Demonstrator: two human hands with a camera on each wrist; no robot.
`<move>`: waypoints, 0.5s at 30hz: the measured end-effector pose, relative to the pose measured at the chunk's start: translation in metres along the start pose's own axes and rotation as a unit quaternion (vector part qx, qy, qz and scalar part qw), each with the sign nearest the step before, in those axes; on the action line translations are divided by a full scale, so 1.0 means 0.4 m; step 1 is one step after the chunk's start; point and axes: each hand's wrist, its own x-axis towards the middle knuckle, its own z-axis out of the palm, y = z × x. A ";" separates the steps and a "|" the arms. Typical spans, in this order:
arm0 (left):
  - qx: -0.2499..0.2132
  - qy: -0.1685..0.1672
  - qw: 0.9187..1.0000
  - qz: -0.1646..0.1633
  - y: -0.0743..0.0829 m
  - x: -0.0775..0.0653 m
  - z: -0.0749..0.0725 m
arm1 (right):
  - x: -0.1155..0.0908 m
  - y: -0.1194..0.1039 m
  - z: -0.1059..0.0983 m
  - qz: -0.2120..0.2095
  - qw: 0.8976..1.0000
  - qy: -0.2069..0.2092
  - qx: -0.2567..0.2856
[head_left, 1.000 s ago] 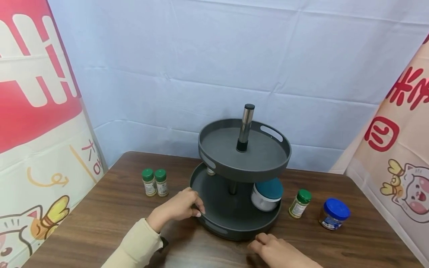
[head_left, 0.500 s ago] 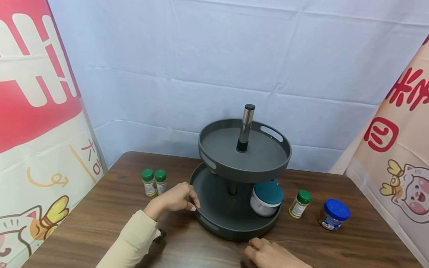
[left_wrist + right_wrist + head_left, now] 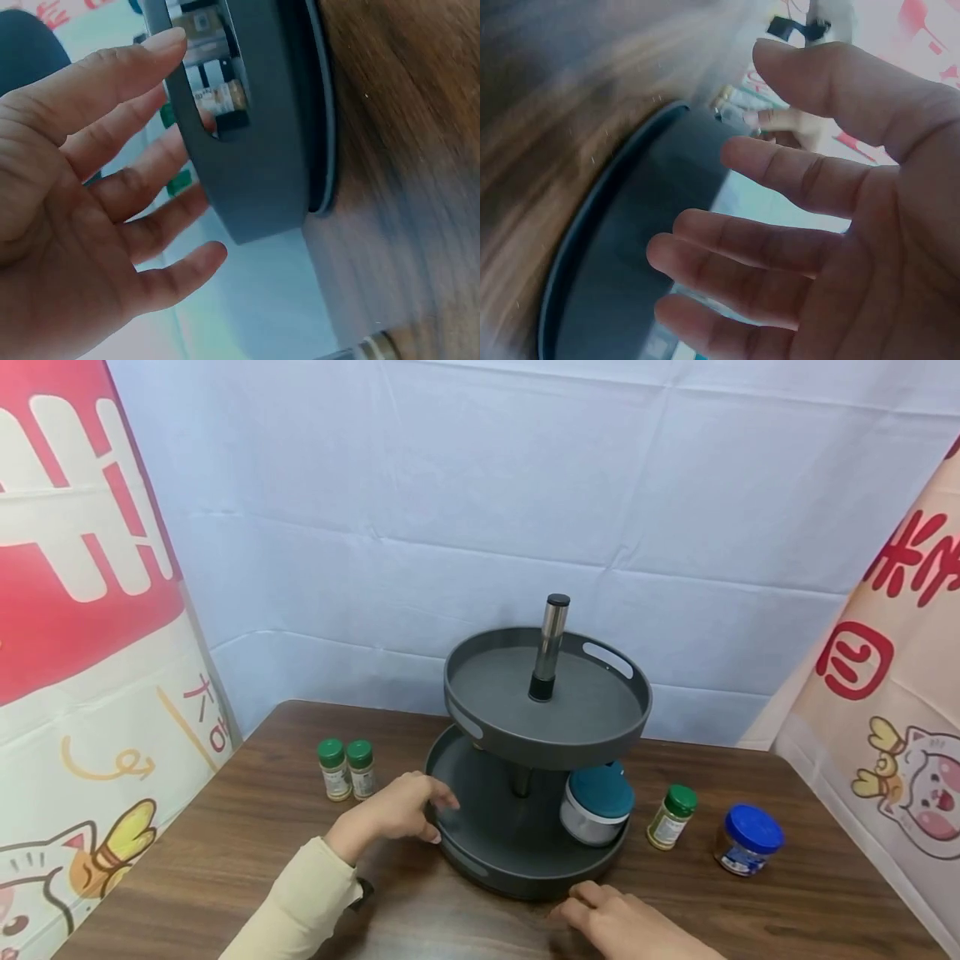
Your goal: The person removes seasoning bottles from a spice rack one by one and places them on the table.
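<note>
A dark grey two-tier turntable (image 3: 525, 862) stands on the table, with a metal post (image 3: 552, 639) rising through its upper tray (image 3: 495, 685). A tub with a teal lid (image 3: 602, 792) sits at the right of the lower tray. My left hand (image 3: 401, 806) is at the lower tray's left rim, thumb and fingers parted; the left wrist view shows its thumb beside the rim's handle slot (image 3: 214, 90). In front of the lower tray, my right hand (image 3: 618, 922) is low over the table. Its fingers look loosely extended in the right wrist view, with nothing in them.
Two green-capped spice bottles (image 3: 347, 770) stand together at the left of the wooden table (image 3: 247, 835). On the right are another green-capped bottle (image 3: 671, 817) and a blue-lidded jar (image 3: 750, 839). A pale cloth (image 3: 337, 568) hangs behind.
The lower tray has turned a little, bringing the teal-lidded tub slightly forward and its front slot leftward. My left hand has shifted slightly left and its fingers have parted. The upper tray looks unmoved.
</note>
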 end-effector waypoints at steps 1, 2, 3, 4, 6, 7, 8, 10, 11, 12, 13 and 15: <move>0.011 -0.001 1.000 0.000 0.009 -0.001 0.000 | -0.011 -0.032 -0.026 0.012 1.000 -0.001 0.004; 0.022 -0.002 1.000 0.001 0.017 -0.003 0.001 | -0.020 -0.058 -0.049 0.025 1.000 -0.001 0.005; 0.033 -0.003 0.999 0.001 0.026 -0.005 0.001 | -0.028 -0.075 -0.064 0.033 0.999 0.002 0.006; 0.040 -0.005 0.999 0.000 0.035 -0.007 0.001 | -0.036 -0.089 -0.078 0.040 0.999 0.005 0.007; 0.053 -0.010 0.999 -0.003 0.052 -0.009 0.003 | -0.046 -0.100 -0.092 0.050 0.999 0.012 0.008; 0.060 -0.015 0.998 -0.004 0.060 -0.010 0.005 | -0.050 -0.099 -0.096 0.053 0.998 0.015 0.010; 0.064 -0.020 0.998 -0.003 0.069 -0.010 0.007 | -0.055 -0.096 -0.099 0.057 0.998 0.018 0.015; 0.077 -0.030 0.997 0.000 0.085 -0.011 0.014 | -0.065 -0.084 -0.104 0.063 0.998 0.023 0.023; 0.082 -0.035 0.996 0.004 0.093 -0.011 0.018 | -0.070 -0.078 -0.106 0.066 0.997 0.025 0.030; 0.085 -0.037 0.996 0.009 0.101 -0.011 0.023 | -0.076 -0.073 -0.109 0.070 0.996 0.027 0.036; 0.087 -0.038 0.995 0.015 0.108 -0.011 0.028 | -0.081 -0.066 -0.112 0.076 0.996 0.030 0.041; 0.089 -0.037 0.995 0.029 0.120 -0.011 0.038 | -0.091 -0.054 -0.118 0.085 0.995 0.035 0.049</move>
